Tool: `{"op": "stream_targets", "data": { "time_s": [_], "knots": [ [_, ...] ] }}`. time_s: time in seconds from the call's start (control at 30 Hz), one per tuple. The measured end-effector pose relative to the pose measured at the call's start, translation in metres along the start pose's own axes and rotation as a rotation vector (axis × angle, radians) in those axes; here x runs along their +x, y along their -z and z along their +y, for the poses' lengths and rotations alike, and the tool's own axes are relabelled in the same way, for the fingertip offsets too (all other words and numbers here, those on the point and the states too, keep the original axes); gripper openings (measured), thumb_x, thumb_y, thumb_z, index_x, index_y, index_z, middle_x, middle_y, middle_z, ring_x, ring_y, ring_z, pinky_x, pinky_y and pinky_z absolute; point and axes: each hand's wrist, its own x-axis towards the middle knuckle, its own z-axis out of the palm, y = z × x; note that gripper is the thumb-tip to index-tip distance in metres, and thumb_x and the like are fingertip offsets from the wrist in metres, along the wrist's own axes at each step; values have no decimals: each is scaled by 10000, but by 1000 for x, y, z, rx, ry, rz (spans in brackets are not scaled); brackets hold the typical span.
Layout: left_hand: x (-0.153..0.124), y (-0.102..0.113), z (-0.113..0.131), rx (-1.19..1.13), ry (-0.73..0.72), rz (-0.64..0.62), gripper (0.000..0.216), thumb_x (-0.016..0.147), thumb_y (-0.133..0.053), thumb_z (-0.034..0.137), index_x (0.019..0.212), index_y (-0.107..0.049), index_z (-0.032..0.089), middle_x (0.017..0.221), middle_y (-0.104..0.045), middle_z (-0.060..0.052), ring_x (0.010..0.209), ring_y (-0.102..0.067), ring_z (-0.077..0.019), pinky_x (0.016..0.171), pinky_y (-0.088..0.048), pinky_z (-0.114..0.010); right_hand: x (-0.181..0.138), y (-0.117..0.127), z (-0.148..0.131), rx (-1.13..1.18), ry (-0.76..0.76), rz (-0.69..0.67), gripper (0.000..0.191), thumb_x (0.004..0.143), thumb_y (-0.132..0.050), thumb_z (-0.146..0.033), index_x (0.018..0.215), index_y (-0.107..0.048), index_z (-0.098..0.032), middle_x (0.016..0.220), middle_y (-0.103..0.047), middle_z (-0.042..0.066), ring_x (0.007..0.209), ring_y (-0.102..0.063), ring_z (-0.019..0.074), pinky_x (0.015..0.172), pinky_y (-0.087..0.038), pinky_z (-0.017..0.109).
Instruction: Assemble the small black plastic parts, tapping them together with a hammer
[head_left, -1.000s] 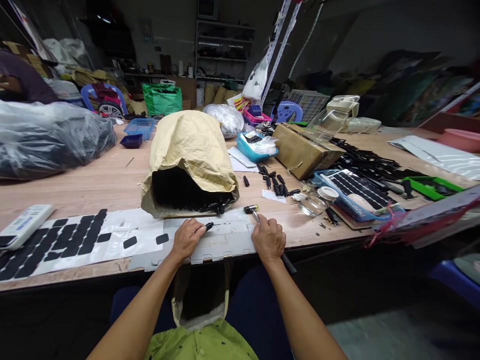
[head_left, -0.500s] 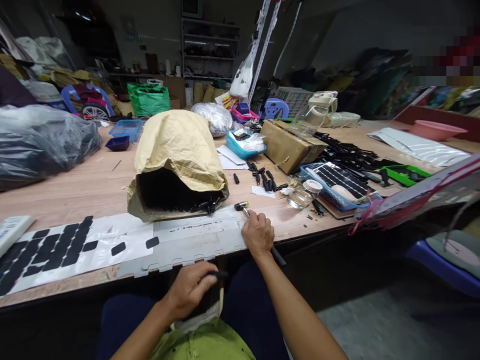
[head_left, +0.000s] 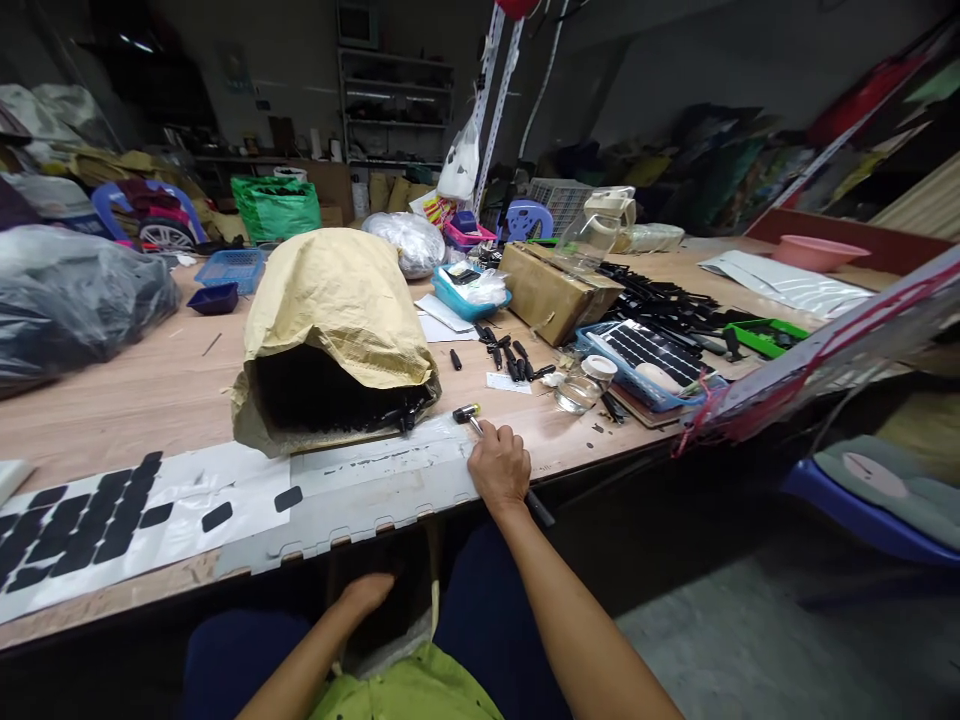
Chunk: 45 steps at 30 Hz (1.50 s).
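Observation:
My right hand (head_left: 500, 466) is closed around a small hammer (head_left: 466, 412) at the table's front edge. Its black and yellow head lies just past my fingers, and the dark handle sticks out below my wrist. Under the table edge, my left hand (head_left: 370, 590) reaches into a dark opening over my lap, between my legs; its fingers are hidden. A pale grey strip (head_left: 390, 482) runs along the edge beside my right hand. Behind it a tan paper sack (head_left: 330, 290) lies with its mouth towards me, black pieces inside. Left of the strip, a white sheet (head_left: 255, 470) carries black rounded stickers.
Several black handles (head_left: 516, 360) lie near a clear jar (head_left: 579, 392) and a cardboard box (head_left: 551, 295). A blue basket (head_left: 652, 395) stands to the right. A dark plastic bag (head_left: 75, 300) fills the far left; a blue chair (head_left: 862, 515) is at the right.
My left hand has gone down under the table edge; the black piece it held is out of sight. My right hand keeps hold of the hammer. The view has shifted slightly right.

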Motion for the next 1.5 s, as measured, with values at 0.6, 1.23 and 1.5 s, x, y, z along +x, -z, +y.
{"op": "stream_targets", "data": {
  "time_s": [0.6, 1.23, 1.5],
  "knots": [
    [63, 142, 122, 353, -365, 718, 218, 817, -629, 242, 1022, -699, 223, 1041, -549, -68, 961, -595, -232, 790, -495, -315, 0, 1, -1, 7, -3, -4, 350, 879, -499, -199, 1213, -601, -217, 967, -563, 86, 889, -476, 229, 687, -306, 320],
    [14, 117, 73, 54, -425, 490, 256, 754, -720, 352, 975, -722, 224, 936, -645, -39, 956, -582, -231, 812, -454, -337, -1, 1, -1, 4, -6, -4, 357, 876, -501, -198, 1214, -613, -216, 966, -568, 90, 878, -481, 228, 679, -301, 316],
    [16, 109, 73, 87, -424, 565, 141, 786, -672, 311, 892, -712, 226, 864, -648, -25, 888, -558, -217, 784, -435, -329, -1, 2, -1, 2, -5, 4, 352, 877, -499, -190, 1207, -617, -215, 958, -577, 87, 871, -485, 224, 670, -292, 320]
  ]
}}
